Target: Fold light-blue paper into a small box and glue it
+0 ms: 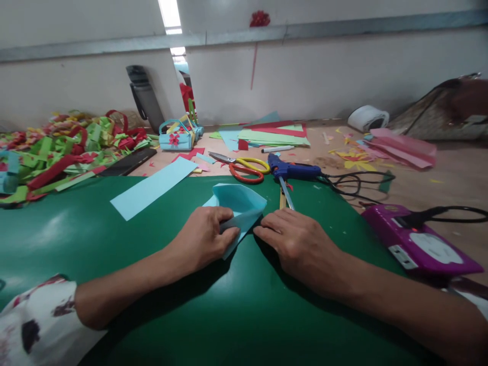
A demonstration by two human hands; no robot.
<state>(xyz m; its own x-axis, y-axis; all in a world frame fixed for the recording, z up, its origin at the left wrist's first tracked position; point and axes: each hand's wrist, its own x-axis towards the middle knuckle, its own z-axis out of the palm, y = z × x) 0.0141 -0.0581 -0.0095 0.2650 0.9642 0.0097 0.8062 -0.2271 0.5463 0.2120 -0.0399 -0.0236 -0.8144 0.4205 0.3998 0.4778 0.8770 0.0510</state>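
Observation:
My left hand (209, 231) pinches the near left side of a folded light blue paper (246, 206), thumb on the outside. The paper stands up from the green mat like a small open pocket. Beside its right lower corner, my right hand (295, 241) rests with curled fingers close to the paper; whether they grip anything is hidden. Just beyond that hand lie a blue glue gun (295, 169), a pale glue stick (286, 193) and a thin yellowish strip (282, 199). A flat light blue paper strip (154, 188) lies to the left.
Orange and yellow scissors (244, 166) lie behind the folded paper. Further back are a small blue paper bag (175, 140), green paper sheets (272, 136) and a grey bottle (147, 99). Paper pieces (76, 147) heap at left. A purple power box (421, 241) with a cable stands at right.

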